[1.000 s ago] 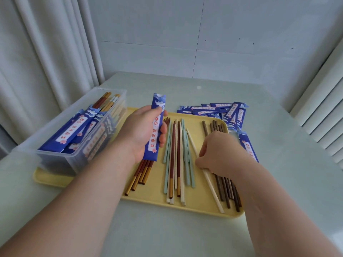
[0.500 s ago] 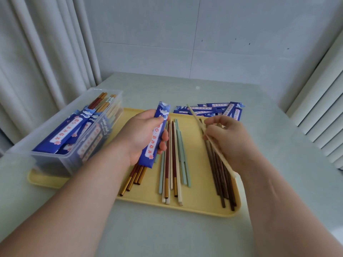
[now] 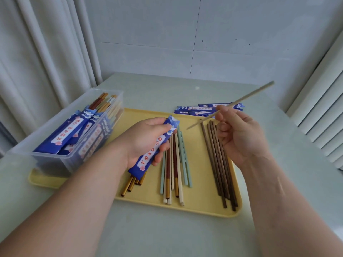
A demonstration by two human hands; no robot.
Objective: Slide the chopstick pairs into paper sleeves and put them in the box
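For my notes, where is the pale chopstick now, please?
Head view, right side: the pale chopstick is pinched in the right hand, raised above the dark chopsticks.

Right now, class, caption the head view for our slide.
Left hand grips a blue paper sleeve above the yellow tray; right hand pinches one pale chopstick.

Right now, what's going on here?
A person is sleeving chopsticks. The left hand holds a blue paper sleeve over the yellow tray. The right hand pinches one pale chopstick, raised with its tip toward the sleeve. Loose chopsticks lie on the tray, and spare sleeves lie at its far edge. The clear box holds sleeved pairs.
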